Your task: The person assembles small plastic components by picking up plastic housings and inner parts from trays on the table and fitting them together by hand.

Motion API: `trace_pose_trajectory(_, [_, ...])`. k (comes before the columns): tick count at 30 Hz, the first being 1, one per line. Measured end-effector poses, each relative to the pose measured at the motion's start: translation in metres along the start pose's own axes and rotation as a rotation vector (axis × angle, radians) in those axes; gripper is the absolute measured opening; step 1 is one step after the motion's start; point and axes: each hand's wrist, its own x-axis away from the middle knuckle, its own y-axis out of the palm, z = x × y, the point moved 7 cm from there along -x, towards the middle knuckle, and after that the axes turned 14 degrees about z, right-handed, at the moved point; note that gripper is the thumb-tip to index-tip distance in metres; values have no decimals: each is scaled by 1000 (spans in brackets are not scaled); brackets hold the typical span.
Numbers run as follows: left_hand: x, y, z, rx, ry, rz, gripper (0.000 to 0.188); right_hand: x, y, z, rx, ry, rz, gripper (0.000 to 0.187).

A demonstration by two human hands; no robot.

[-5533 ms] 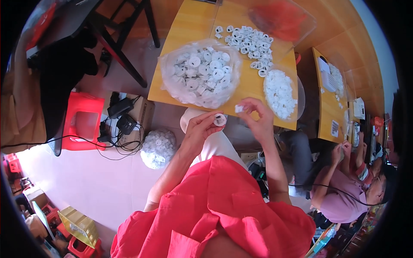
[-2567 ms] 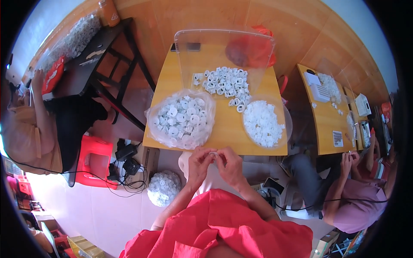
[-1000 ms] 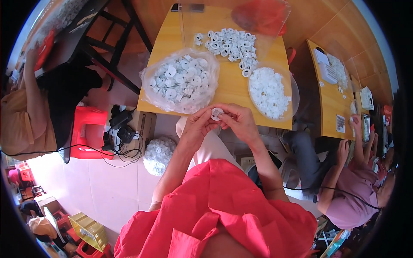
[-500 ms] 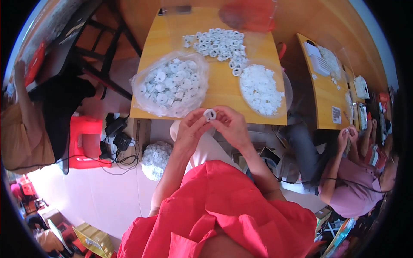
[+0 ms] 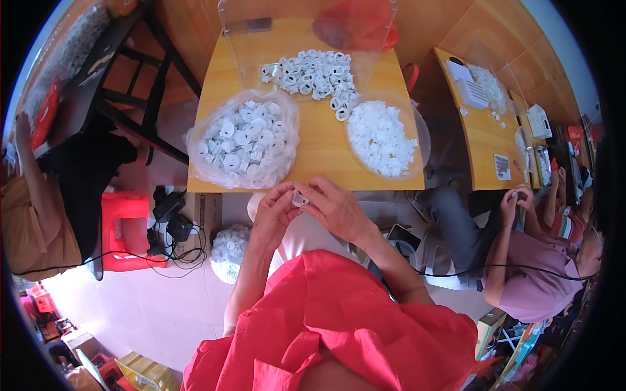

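Just off the near edge of the wooden table (image 5: 319, 163), both my hands hold one small white plastic part (image 5: 300, 199) between their fingertips. My left hand (image 5: 276, 210) pinches it from the left. My right hand (image 5: 334, 207) grips it from the right, its fingers bent over the top and hiding some of it. Beyond my left hand lies a clear plastic bag (image 5: 195, 140) full of round white parts. Beyond my right hand is a round tray (image 5: 422, 146) heaped with small white pieces (image 5: 383, 140). A pile of white ring-shaped parts (image 5: 313, 72) lies farther back.
A clear upright panel (image 5: 378, 58) and a red bag (image 5: 349, 26) are at the table's back. A red stool (image 5: 124, 254), cables (image 5: 186, 244) and a filled bag (image 5: 229, 254) stand on the floor at left. People sit on both sides; a second table (image 5: 486, 153) is at right.
My hands have come slightly down and left with the white part, which has turned from showing its round face to being tilted. The whole view has shifted a little.
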Motion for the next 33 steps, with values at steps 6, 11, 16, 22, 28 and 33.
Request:
trace_pose_trajectory(6, [-2, -4, -4, -30, -20, -45, 27, -8, -41, 69, -47, 306, 315, 27])
trace_pose_trajectory(11, [1, 1, -6, 21, -58, -72, 27, -18, -95, 177, 316, 437, 514, 22])
trace_pose_trajectory(16, [4, 3, -5, 3, -52, -44, 27, -30, -89, 195, 485, 447, 440, 25])
trace_pose_trajectory(22, [5, -2, -5, 2, -75, -48, 29, -32, -80, 202, 501, 417, 407, 24])
trace_pose_trajectory(28, [3, -5, -9, -2, -95, -37, 32, -21, -80, 204, 291, 419, 486, 25])
trace_pose_trajectory(33, [3, -6, -10, 12, -104, -39, 32, -17, -80, 209, 225, 492, 471, 22])
